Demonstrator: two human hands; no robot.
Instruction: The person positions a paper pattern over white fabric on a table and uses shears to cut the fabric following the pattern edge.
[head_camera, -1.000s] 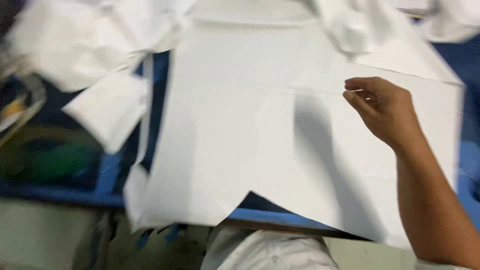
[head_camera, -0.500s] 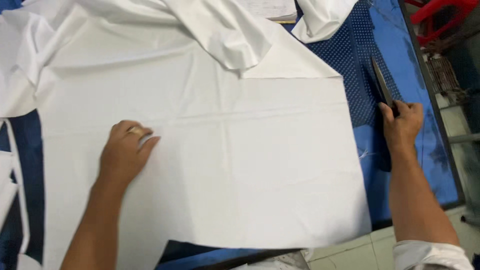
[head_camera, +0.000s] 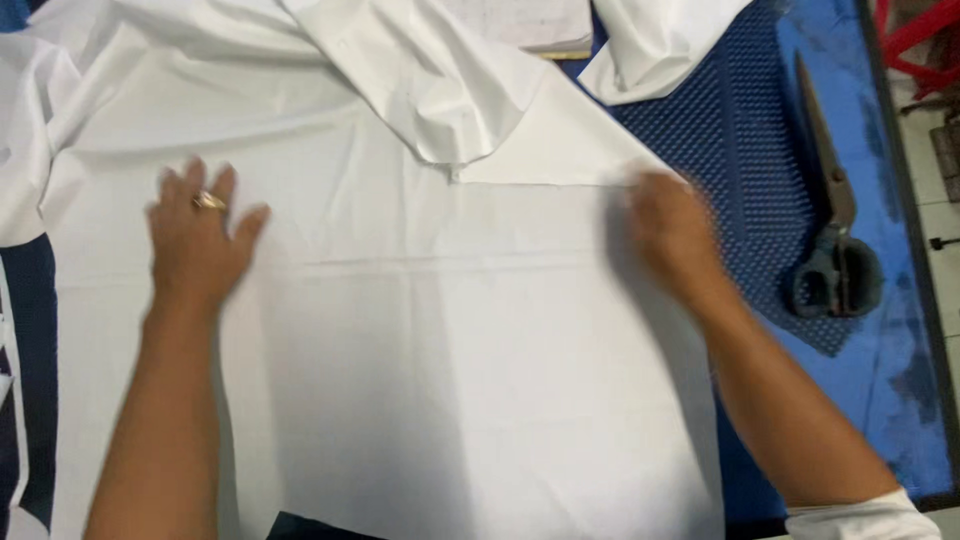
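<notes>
Far left edge: a strip of dark blue surface (head_camera: 35, 330) shows beside the cloth, with loose white folds (head_camera: 20, 150) bunched above it.
Your left hand (head_camera: 200, 240): it lies flat and released on the white fabric (head_camera: 450, 380), palm down, fingers spread, grasping nothing. A ring (head_camera: 208, 201) sits on one finger.
White fabric: it is spread flat across the table in front of you, covering most of the view, with a faint horizontal crease running between your two hands. Your left forearm rests over its left part.
Folded flap (head_camera: 430, 90): more white cloth is heaped along the top and drops to a point near the middle, overlapping the flat sheet.
Your right hand (head_camera: 670, 235): it is on the right edge of the fabric, near its upper right corner. It is blurred, so you cannot tell whether the fingers are pinching the edge or only pressing on it.
Blue mat (head_camera: 740, 140): a dimpled dark blue mat lies uncovered to the right of the fabric.
Scissors (head_camera: 835, 230): large shears lie on the mat's right side, blades pointing away from you, dark handles nearest you, well apart from your right hand.
Right rim: the lighter blue table surface (head_camera: 900, 370) runs along the edge.
</notes>
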